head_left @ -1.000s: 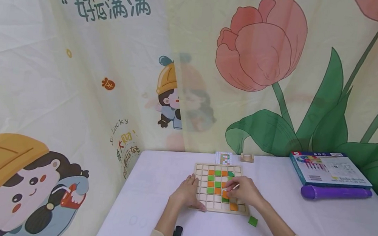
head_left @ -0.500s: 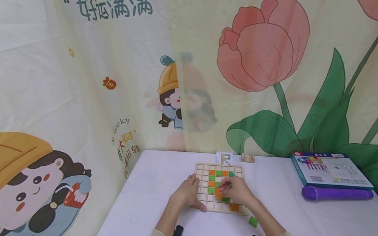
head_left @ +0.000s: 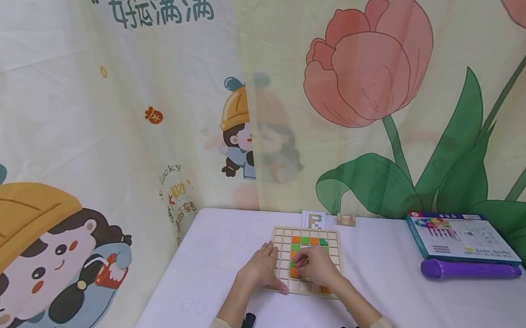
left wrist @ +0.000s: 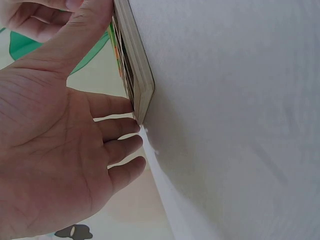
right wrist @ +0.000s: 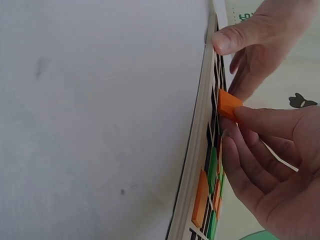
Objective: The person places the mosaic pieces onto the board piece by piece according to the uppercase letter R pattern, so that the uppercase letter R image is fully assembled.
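A wooden grid board (head_left: 284, 239) lies on the white table with orange and green square tiles (head_left: 305, 240) in some cells. My left hand (head_left: 260, 265) rests along the board's left side, thumb at the front edge, fingers extended; the left wrist view shows its fingertips at the board's corner (left wrist: 145, 97). Between thumb and fingers my right hand (head_left: 319, 264) pinches an orange tile (right wrist: 230, 104), low over the board just below the left column of tiles. Another orange tile (right wrist: 200, 200) sits near the board's front edge. The right hand hides several cells in the head view.
Behind the board are a printed pattern card (head_left: 313, 219) and a small wooden holder (head_left: 346, 220). A flat box (head_left: 465, 239) lies at the back right, with a purple tube (head_left: 471, 270) before it. A printed cloth hangs behind the table.
My right hand has moved left across the board with the orange tile, toward the left tile column. Its forearm now mostly covers the loose green tile on the table. The left hand stays put.
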The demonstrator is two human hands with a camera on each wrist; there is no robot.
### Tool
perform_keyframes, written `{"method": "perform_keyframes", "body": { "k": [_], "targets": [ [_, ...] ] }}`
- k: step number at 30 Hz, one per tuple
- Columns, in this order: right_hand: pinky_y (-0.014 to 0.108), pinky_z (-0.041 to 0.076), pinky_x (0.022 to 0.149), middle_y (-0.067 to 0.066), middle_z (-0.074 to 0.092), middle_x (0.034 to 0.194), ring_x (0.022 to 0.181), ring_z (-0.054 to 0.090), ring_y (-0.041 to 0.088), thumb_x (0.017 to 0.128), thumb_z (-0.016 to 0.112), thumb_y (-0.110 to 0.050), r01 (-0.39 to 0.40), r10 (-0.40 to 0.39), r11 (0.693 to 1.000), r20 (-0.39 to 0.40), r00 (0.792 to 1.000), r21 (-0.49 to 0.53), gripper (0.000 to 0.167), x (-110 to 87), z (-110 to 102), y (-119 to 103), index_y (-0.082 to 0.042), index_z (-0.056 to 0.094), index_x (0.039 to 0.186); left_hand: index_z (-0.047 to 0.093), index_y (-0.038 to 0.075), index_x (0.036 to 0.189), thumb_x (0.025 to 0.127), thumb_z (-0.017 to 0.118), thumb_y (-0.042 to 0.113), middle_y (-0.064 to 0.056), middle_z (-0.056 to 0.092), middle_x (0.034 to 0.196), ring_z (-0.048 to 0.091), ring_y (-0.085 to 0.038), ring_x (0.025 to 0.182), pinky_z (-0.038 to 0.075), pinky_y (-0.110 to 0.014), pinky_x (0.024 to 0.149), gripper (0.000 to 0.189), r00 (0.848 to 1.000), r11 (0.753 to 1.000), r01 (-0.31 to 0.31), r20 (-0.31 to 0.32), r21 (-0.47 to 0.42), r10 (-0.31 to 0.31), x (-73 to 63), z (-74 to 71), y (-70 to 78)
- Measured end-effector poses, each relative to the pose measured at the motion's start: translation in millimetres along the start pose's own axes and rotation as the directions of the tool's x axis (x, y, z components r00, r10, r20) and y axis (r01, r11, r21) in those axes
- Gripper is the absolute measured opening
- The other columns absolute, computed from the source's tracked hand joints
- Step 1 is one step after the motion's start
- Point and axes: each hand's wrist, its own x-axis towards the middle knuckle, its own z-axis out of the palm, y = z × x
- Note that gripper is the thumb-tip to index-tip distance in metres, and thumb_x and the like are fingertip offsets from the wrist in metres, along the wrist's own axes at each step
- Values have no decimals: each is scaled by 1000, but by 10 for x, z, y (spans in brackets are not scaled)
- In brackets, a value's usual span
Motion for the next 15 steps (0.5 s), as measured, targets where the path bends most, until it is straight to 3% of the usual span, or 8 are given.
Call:
{"method": "perform_keyframes", "body": {
  "k": [4, 15],
  "targets": [
    [21, 55, 66, -8, 67, 77, 73, 62, 9, 81, 85, 3, 47, -47, 998, -6, 999, -29, 17, 3, 16, -23, -9, 76, 89, 39, -4, 157, 64, 95, 60, -22, 30, 168, 26, -35, 157, 29, -47, 126, 125, 1000, 1000, -9, -3, 14, 9, 8, 9, 1],
    [22, 53, 63, -10, 67, 73, 69, 59, 8, 78, 86, 5, 50, -54, 992, -28, 998, -117, 19, 17, 42, -61, -10, 77, 83, 39, -3, 157, 63, 95, 60, -22, 30, 168, 26, -35, 157, 30, -47, 126, 127, 1000, 1000, -1, 2, 14, 1, 20, 3, -2]
  ]
}}
